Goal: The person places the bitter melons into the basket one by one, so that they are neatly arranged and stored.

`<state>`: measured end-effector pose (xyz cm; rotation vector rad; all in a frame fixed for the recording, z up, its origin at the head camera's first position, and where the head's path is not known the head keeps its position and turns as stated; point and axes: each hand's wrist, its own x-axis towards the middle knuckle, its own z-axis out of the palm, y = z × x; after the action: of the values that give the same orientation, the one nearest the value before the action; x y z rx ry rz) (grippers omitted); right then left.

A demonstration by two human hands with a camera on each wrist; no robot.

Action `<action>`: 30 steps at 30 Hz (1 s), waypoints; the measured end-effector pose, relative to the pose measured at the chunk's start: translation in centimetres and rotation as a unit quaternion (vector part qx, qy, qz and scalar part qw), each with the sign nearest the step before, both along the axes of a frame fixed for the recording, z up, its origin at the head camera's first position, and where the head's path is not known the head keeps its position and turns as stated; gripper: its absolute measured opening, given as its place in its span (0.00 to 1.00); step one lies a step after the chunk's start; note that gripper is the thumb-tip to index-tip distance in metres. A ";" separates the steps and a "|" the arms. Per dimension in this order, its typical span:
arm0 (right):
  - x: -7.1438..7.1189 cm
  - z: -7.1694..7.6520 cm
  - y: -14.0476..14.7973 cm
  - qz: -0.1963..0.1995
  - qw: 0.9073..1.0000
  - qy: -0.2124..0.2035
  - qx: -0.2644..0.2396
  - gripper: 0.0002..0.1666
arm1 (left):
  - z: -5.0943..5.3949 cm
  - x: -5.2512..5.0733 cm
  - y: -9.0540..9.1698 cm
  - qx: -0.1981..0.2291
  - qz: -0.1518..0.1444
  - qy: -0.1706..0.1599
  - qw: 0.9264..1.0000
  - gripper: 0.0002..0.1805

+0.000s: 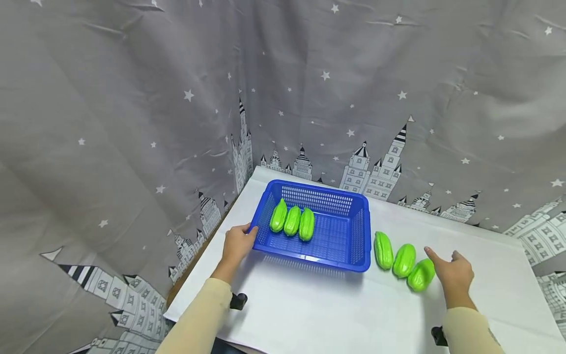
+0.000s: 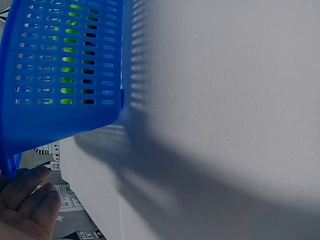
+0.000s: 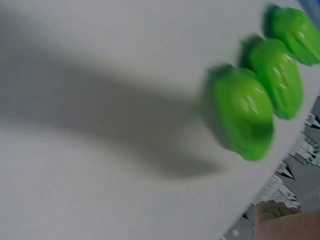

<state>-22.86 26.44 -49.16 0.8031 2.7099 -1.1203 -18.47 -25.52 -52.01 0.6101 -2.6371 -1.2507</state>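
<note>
A blue perforated basket (image 1: 329, 258) holds three green ridged vegetables (image 1: 293, 221) side by side in its left half. At the basket's front-left corner my left hand (image 1: 238, 243) grips the rim between thumb and fingers; the left wrist view shows this hand (image 2: 30, 202) at the corner of the basket (image 2: 55, 120). Three more green vegetables (image 1: 404, 260) lie in a row on the table, right of the basket. My right hand (image 1: 455, 275) is just right of the rightmost one (image 3: 244, 114), thumb and fingers spread, holding nothing.
The white-covered table (image 1: 323, 314) stands in a corner against a grey curtain (image 1: 309, 73) printed with stars and castles. Its left edge runs diagonally beside my left forearm. A black wrist strap piece shows at each sleeve.
</note>
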 end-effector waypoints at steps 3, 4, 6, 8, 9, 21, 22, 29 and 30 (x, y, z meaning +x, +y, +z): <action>1.2 -1.8 -0.3 -0.013 0.999 -0.024 -0.017 0.63 | 0.2 -0.1 -0.1 0.001 0.000 -0.003 1.000 0.25; 1.5 -2.4 -0.4 -0.016 0.999 -0.029 -0.020 0.62 | 0.2 -0.1 0.0 0.002 0.001 -0.005 1.000 0.25; 2.1 -3.2 -0.7 -0.022 0.999 -0.037 -0.027 0.60 | 0.3 -0.1 0.0 0.004 0.002 -0.008 1.000 0.25; 2.5 -3.9 -0.9 -0.028 0.998 -0.041 -0.029 0.57 | 0.3 -0.1 0.0 0.005 0.002 -0.011 1.000 0.26; 2.7 -4.1 -1.0 -0.031 0.998 -0.042 -0.028 0.56 | 0.3 -0.1 0.1 0.005 0.003 -0.012 1.000 0.26; 3.0 -4.5 -1.3 -0.047 0.997 -0.047 -0.042 0.46 | 0.4 0.1 0.4 0.008 0.003 -0.014 1.000 0.26; 3.0 -4.3 -1.3 -0.048 0.997 -0.049 -0.046 0.46 | 0.4 0.1 0.4 0.006 0.003 -0.014 1.000 0.26; 1.6 -0.6 -0.2 -0.051 0.997 -0.029 -0.048 0.46 | 0.2 0.0 0.1 -0.002 0.002 -0.013 1.000 0.25; 1.2 0.2 0.0 -0.051 0.997 -0.022 -0.045 0.46 | 0.2 0.0 0.1 -0.003 0.003 -0.014 1.000 0.25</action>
<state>-21.63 26.48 -49.00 0.9509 2.5885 -1.2209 -18.44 -25.47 -51.81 0.6375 -2.6587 -1.2425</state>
